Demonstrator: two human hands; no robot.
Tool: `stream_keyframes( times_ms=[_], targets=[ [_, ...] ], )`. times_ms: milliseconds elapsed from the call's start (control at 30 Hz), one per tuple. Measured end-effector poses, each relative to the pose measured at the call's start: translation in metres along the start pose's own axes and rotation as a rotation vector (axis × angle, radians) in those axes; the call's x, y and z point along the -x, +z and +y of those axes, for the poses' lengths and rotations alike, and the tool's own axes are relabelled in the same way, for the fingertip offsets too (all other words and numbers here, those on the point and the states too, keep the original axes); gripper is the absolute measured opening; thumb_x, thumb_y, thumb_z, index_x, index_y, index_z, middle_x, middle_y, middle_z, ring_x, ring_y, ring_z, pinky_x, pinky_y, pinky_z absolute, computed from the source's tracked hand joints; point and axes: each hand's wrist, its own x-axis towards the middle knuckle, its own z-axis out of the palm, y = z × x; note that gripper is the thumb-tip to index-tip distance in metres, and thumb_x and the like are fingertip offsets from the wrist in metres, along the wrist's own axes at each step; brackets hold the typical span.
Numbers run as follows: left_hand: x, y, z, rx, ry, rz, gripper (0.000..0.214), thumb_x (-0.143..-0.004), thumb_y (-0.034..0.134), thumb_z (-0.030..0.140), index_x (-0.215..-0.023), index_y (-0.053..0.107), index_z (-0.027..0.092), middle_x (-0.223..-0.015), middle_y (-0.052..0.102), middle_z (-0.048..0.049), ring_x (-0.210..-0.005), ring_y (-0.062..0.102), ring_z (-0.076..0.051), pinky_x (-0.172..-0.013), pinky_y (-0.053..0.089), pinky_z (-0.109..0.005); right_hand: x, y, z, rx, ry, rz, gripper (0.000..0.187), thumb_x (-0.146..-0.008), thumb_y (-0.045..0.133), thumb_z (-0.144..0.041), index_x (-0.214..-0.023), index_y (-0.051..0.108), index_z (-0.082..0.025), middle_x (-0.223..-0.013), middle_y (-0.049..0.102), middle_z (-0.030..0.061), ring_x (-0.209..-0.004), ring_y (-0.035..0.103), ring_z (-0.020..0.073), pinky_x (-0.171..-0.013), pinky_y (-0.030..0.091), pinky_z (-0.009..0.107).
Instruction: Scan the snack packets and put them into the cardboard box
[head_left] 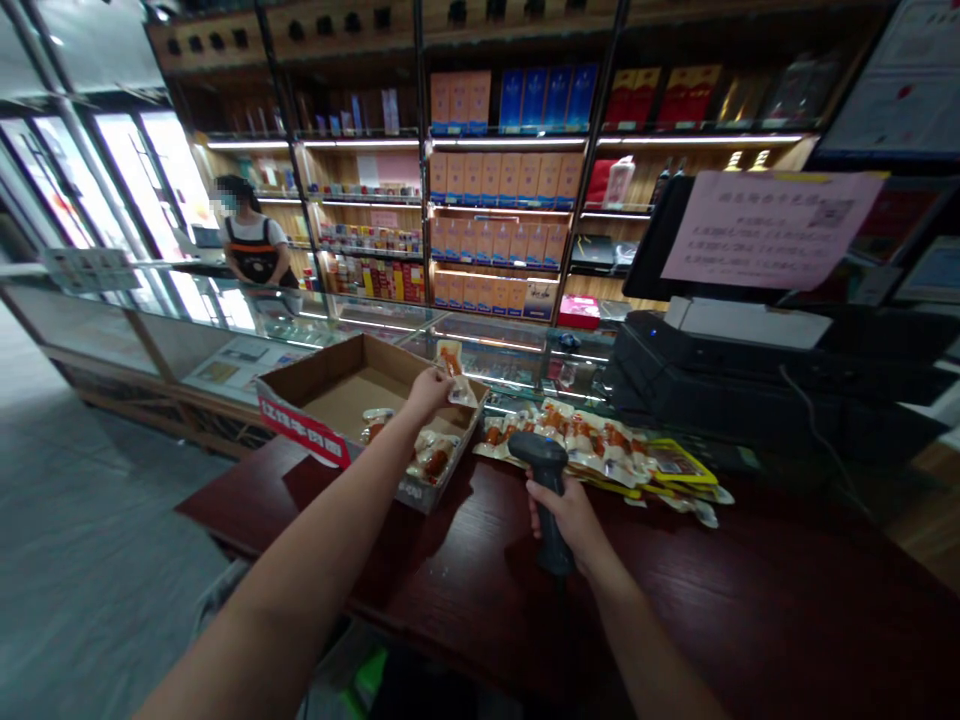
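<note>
My left hand (430, 391) pinches a vacuum-sealed snack pack (452, 362) by its edge, above the right side of an open cardboard box (311, 372). Several similar packs (435, 455) lie inside the box, partly hidden by my left forearm. Wrapped round the handle of a dark barcode scanner (551, 500), my right hand (566, 515) holds it upright over the table, its head tilted toward the left. Behind the scanner lies a spread pile of sealed snack packs (581, 435) with reddish-brown contents. Yellow-edged packets (682, 462) sit at the pile's right end.
The dark red table (480, 570) meets a glass display counter (360, 318). On the right stands a till (675, 370) with a pink paper sheet (772, 225) on its screen. A person in an apron (259, 250) stands behind the counter, before shelves of boxed goods (502, 180).
</note>
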Motion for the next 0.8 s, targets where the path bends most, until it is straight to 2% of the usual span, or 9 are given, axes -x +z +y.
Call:
stream_keyframes(
  times_ms=[67, 167, 267, 367, 533, 633, 800],
  targets=[
    [0.021, 0.014, -0.001, 0.048, 0.065, 0.005, 0.015, -0.069, 0.059, 0.024, -0.064, 0.047, 0.017, -0.056, 0.049, 0.0033, -0.054, 0.049, -0.01, -0.054, 0.044, -0.023, 0.004, 0.0, -0.002, -0.023, -0.026, -0.004, 0.044, -0.062, 0.069, -0.043, -0.093, 0.053, -0.015, -0.049, 0.054, -0.0065, -0.037, 0.05, 0.0111, -0.036, 0.043, 0.023],
    [0.06, 0.044, -0.014, 0.118, 0.11, 0.002, 0.015, -0.073, 0.056, 0.028, -0.067, 0.045, 0.019, -0.059, 0.049, 0.0039, -0.057, 0.048, -0.01, -0.056, 0.043, -0.021, 0.008, -0.002, -0.004, -0.027, -0.062, -0.002, 0.042, -0.064, 0.068, -0.043, -0.092, 0.053, -0.015, -0.049, 0.054, -0.006, -0.036, 0.048, 0.0102, -0.035, 0.042, 0.022],
    [0.094, 0.072, -0.038, 0.176, 0.074, -0.014, 0.018, -0.076, 0.054, 0.032, -0.067, 0.043, 0.02, -0.059, 0.048, 0.0039, -0.058, 0.048, -0.01, -0.057, 0.041, -0.02, 0.009, -0.006, -0.002, -0.01, -0.074, 0.001, 0.041, -0.064, 0.067, -0.042, -0.091, 0.053, -0.016, -0.05, 0.054, -0.0062, -0.036, 0.048, 0.0101, -0.036, 0.043, 0.023],
    [0.115, 0.087, -0.063, 0.246, 0.006, -0.048, 0.024, -0.076, 0.054, 0.037, -0.067, 0.041, 0.02, -0.058, 0.046, 0.0046, -0.057, 0.046, -0.01, -0.056, 0.04, -0.02, 0.01, -0.01, 0.005, 0.07, -0.007, 0.004, 0.041, -0.063, 0.067, -0.042, -0.091, 0.053, -0.017, -0.049, 0.053, -0.0071, -0.036, 0.05, 0.011, -0.035, 0.043, 0.023],
    [0.121, 0.089, -0.089, 0.428, -0.137, -0.096, 0.023, -0.075, 0.053, 0.035, -0.067, 0.037, 0.02, -0.056, 0.042, 0.007, -0.05, 0.042, -0.007, -0.051, 0.036, -0.018, 0.015, -0.014, 0.019, 0.143, 0.061, 0.007, 0.035, -0.066, 0.065, -0.041, -0.089, 0.053, -0.018, -0.049, 0.052, -0.0079, -0.035, 0.05, 0.0104, -0.034, 0.042, 0.021],
    [0.12, 0.087, -0.093, 0.496, -0.153, -0.126, 0.021, -0.074, 0.053, 0.033, -0.069, 0.038, 0.02, -0.057, 0.044, 0.007, -0.049, 0.042, -0.007, -0.05, 0.036, -0.018, 0.015, -0.014, 0.025, 0.141, 0.075, 0.012, 0.035, -0.066, 0.064, -0.041, -0.089, 0.052, -0.017, -0.049, 0.052, -0.0083, -0.035, 0.05, 0.0101, -0.034, 0.042, 0.021],
    [0.12, 0.087, -0.091, 0.425, -0.151, -0.112, 0.024, -0.073, 0.055, 0.038, -0.068, 0.039, 0.02, -0.057, 0.045, 0.0062, -0.052, 0.046, -0.008, -0.052, 0.038, -0.02, 0.013, -0.011, 0.029, 0.146, 0.08, 0.01, 0.034, -0.065, 0.065, -0.041, -0.086, 0.053, -0.018, -0.049, 0.052, -0.008, -0.035, 0.05, 0.0099, -0.034, 0.042, 0.021]
  ],
)
